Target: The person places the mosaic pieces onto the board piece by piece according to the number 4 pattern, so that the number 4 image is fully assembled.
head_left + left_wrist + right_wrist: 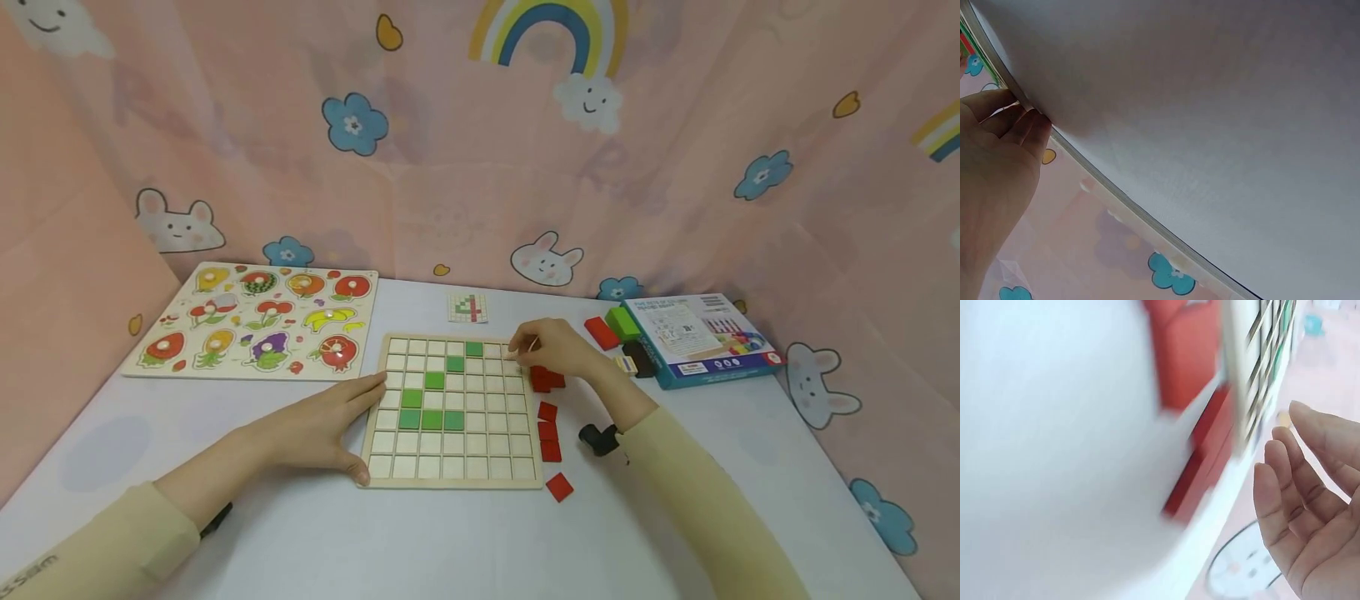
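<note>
A square wooden grid board [450, 483] lies on the white table. Several green tiles [432, 419] sit in its cells, a diagonal and a short row among them. My left hand [315, 429] rests along the board's left side, fingertips on the edge and thumb at the near corner. Over the far right corner is my right hand [558, 346], fingers loosely bent. In the right wrist view its thumb and fingertips stand apart with nothing between them. Several red tiles [551, 451] lie along the board's right side, some partly below the right hand. Behind the board lies a small pattern card [468, 308].
A fruit puzzle board [255, 333] lies at the back left. At the back right are a flat game box [705, 342], a red block [602, 332], a green block [622, 322] and a black object [639, 358]. A pink curtain [450, 183] hangs behind the table.
</note>
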A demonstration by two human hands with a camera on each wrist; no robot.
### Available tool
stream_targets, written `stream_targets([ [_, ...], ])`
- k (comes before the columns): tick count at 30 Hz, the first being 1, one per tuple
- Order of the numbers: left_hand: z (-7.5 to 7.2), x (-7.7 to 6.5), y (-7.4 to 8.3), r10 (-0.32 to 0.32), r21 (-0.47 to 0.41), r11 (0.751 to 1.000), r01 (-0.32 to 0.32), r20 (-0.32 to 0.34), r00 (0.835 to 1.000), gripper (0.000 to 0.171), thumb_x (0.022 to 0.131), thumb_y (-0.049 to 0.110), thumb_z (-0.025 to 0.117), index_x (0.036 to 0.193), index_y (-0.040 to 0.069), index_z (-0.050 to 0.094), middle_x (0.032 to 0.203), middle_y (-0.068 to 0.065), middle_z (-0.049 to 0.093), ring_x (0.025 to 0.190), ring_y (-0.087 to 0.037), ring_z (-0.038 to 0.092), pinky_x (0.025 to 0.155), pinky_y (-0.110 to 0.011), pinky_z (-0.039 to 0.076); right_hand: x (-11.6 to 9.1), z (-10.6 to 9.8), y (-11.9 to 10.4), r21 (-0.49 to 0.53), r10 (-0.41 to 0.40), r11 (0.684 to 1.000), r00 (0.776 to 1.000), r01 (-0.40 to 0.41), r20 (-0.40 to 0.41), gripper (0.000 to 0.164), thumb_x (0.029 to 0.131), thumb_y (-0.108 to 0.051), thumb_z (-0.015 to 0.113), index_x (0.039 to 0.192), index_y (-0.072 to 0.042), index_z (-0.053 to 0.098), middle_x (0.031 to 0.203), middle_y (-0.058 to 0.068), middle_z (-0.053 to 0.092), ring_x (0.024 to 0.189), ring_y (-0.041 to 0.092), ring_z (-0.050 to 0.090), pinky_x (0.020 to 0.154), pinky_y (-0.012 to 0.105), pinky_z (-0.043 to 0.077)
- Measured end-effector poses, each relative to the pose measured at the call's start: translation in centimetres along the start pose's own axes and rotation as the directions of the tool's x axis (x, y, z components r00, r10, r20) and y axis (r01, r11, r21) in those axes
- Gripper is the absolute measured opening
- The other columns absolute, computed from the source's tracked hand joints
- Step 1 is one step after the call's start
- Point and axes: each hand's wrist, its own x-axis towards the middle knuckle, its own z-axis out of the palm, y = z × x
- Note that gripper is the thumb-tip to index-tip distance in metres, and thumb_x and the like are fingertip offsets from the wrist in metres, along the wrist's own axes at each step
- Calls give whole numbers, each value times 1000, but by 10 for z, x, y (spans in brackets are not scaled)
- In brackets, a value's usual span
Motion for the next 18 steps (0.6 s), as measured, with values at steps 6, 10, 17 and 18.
stream_targets([
  [6, 0, 0, -1, 4, -2, 1000, -4, -2, 1000, 126, 61, 78, 72, 155, 4, 29, 167, -10, 20, 151, -36, 27, 120, -54, 33, -1, -6, 24, -21, 50, 999, 999, -49, 20, 18, 88, -15, 71, 106, -10, 71, 104, 8, 70, 96, 22, 62, 85, 34, 56],
  [10, 1, 0, -1, 1, 0, 1000, -1, -3, 1000, 126, 61, 78, 72, 155, 5, 30, 167, -10, 20, 151, -36, 27, 119, -54, 33, -3, -9, 27, -33, 81, 996, 996, -80, 41, 21, 87, -14, 72, 107, -8, 70, 106, 11, 69, 100, 24, 61, 90, 39, 56],
  [17, 0, -1, 0, -4, -3, 1000, 4, -2, 1000, 126, 61, 77, 72, 155, 5, 29, 167, -10, 19, 151, -36, 27, 119, -54, 33, -3, -9, 30, -55, 110, 993, 992, -107, 64, 10, 87, -15, 74, 96, -9, 71, 98, 9, 68, 95, 23, 57, 83, 33, 53],
  [18, 0, -1, 0, -3, -3, 1000, 3, -2, 1000, 126, 61, 77, 72, 155, 5, 29, 167, -10, 19, 151, -36, 27, 119, -54, 33, -3, -8, 30, -57, 107, 993, 992, -104, 63, 9, 87, -14, 74, 94, -10, 71, 97, 8, 68, 95, 22, 57, 83, 33, 52],
])
